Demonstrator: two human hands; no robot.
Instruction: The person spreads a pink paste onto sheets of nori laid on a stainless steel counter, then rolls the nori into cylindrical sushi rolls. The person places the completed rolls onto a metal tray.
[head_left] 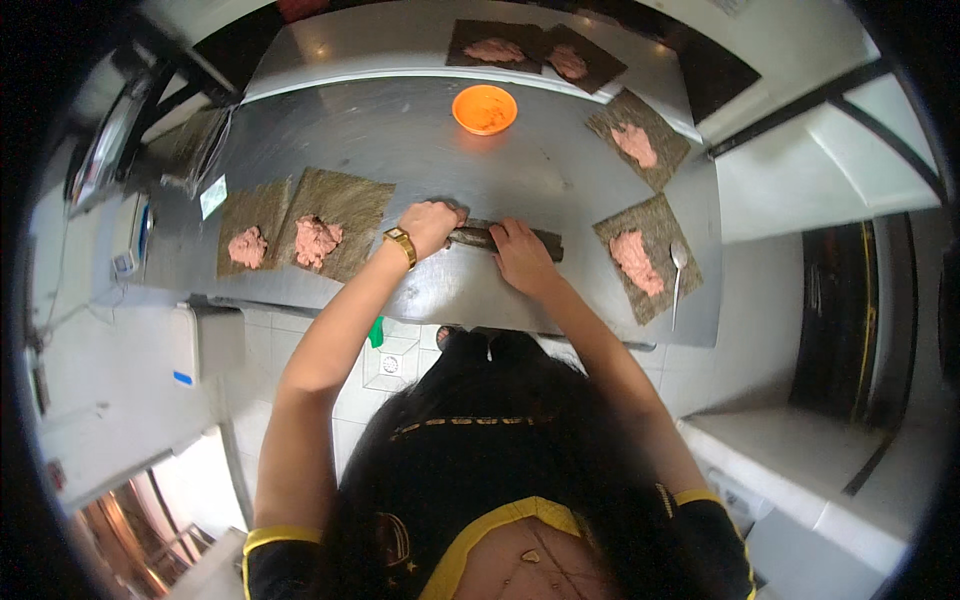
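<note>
A dark seaweed roll [474, 238] lies crosswise on the steel table in front of me. My left hand [432, 226], with a gold watch at the wrist, is closed around its left end. Fingers curled over the middle, my right hand [522, 258] grips the same roll from the near side, and the right end sticks out past it. The undersides of both hands are hidden. Left of my hands lie two seaweed sheets, the nearer one [356, 225] bearing a pink mound of minced filling [317, 240].
An orange bowl [485, 110] stands beyond the roll on the steel table [400, 140]. At the right, a spoon [678, 275] rests on a filled seaweed sheet [655, 225]; another sheet [665, 165] lies farther back. Two more are on the far ledge [350, 45].
</note>
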